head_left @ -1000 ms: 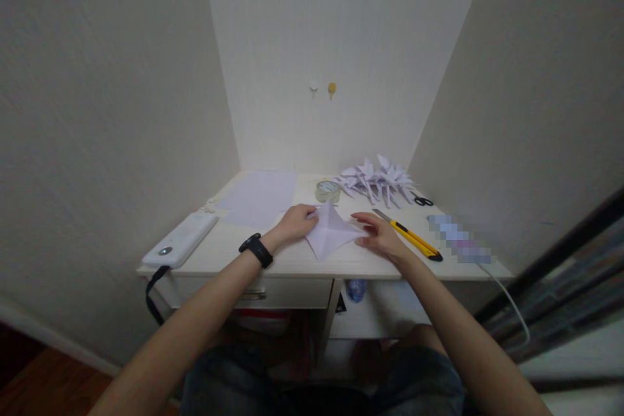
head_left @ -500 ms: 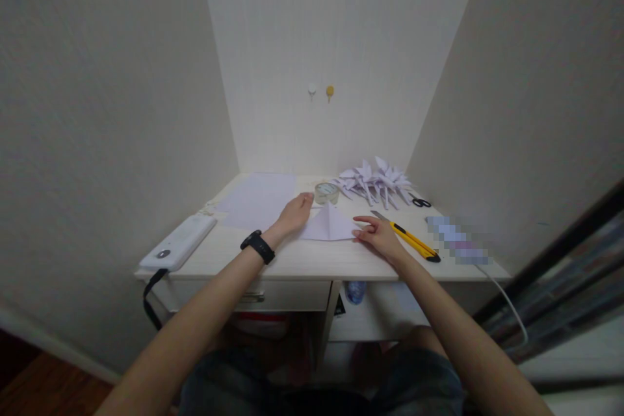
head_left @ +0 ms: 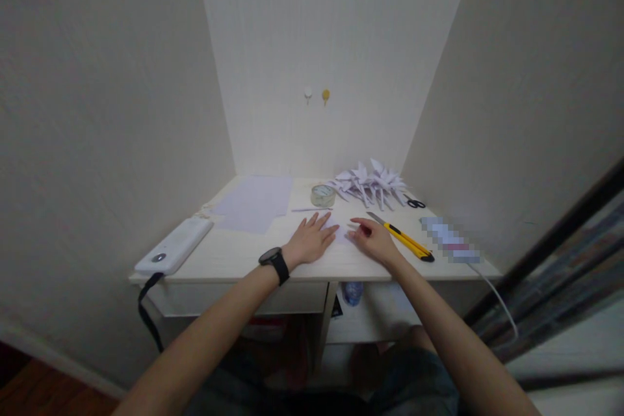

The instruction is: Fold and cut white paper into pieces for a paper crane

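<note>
A small folded sheet of white paper (head_left: 342, 233) lies on the desk between my hands, mostly covered by them. My left hand (head_left: 311, 239), with a black watch (head_left: 274, 262) on its wrist, rests flat over the paper's left part, fingers spread. At the paper's right edge is my right hand (head_left: 373, 239); its index finger and thumb are bent but apart, the thumb tip by the paper. Just right of that hand lies a yellow box cutter (head_left: 409, 242) with its blade out. A thin white paper strip (head_left: 305, 209) is behind my left hand.
Behind stand a roll of clear tape (head_left: 322, 195) and a pile of folded paper pieces (head_left: 368, 183). Black scissors (head_left: 416, 203) lie at the right wall. White sheets (head_left: 253, 201) and a white device (head_left: 174, 247) with a black strap occupy the desk's left side.
My left hand has come down from behind the paper and now lies flat over it. The raised triangular paper now looks flat and largely hidden. The right hand stays at its right edge.
</note>
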### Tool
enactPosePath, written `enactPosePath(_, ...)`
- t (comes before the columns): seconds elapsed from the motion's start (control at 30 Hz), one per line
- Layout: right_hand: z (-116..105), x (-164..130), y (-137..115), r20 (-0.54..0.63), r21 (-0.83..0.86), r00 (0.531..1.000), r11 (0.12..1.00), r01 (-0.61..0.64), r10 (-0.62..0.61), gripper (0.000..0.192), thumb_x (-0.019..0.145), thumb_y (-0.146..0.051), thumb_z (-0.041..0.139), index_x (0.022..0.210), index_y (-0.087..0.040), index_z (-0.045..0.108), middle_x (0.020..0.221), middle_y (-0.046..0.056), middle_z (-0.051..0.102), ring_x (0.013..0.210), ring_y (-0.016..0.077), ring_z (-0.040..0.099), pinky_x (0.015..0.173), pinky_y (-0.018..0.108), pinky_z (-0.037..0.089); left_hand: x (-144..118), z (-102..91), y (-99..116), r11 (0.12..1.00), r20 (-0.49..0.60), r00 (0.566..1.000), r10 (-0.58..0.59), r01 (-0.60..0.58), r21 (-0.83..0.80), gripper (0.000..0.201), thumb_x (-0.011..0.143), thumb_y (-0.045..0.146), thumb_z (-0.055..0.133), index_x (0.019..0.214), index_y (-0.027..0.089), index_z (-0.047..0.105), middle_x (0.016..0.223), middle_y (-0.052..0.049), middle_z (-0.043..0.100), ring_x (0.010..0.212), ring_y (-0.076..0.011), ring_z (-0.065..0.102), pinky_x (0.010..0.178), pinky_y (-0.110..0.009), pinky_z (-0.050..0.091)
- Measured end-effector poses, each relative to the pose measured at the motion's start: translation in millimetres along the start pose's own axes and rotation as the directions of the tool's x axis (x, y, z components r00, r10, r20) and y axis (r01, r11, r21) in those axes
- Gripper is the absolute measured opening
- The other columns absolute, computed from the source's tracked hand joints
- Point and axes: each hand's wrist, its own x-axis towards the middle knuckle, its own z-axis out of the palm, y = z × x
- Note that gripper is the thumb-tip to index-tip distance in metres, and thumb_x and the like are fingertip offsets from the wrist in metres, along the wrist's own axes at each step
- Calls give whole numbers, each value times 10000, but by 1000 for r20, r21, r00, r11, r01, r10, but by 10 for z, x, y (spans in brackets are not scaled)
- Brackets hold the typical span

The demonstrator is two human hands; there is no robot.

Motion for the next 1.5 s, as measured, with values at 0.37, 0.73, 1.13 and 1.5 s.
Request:
enactPosePath(0.37,-775,-203,443,-24,-602,987,786,-141,159,467,877,-446,531,1163,-112,690,1062,195,684,979,317,627,856,394,449,-5,41,-29,999,12,999,-41,42,-26,501,1005,490,243,1443,360,448,1549,-95,363,1402,-354,349,1114,-557,267)
enactPosePath(0.73,-586,-194,262,201,-340,979,937,83,-13,338,811,-206,598,1119,-154,726,1044,108,710,966,235,621,893,321,443,-7,59,-49,997,25,998,-50,51,-52,531,1004,504,237,1478,327,397,1591,-91,273,1422,-341,319,1135,-536,245)
enactPosePath(1.13,-533,-230,237,207,-189,977,977,97,-57,320,790,-177,616,1084,-175,741,1040,91,703,965,224,617,917,340,454,-4,61,-33,997,19,997,-74,75,-35,525,1000,507,259,1480,339,391,1588,-97,281,1414,-339,334,1133,-533,259)
enactPosePath(1.5,-601,-215,76,317,-150,948,985,84,-33,332,772,-168,632,1081,-209,744,1044,73,704,943,220,634,888,332,477,-11,44,-4,999,-47,998,-51,52,14,516,989,423,350,1375,134,533,1517,-171,395,1427,-337,304,1149,-520,250)
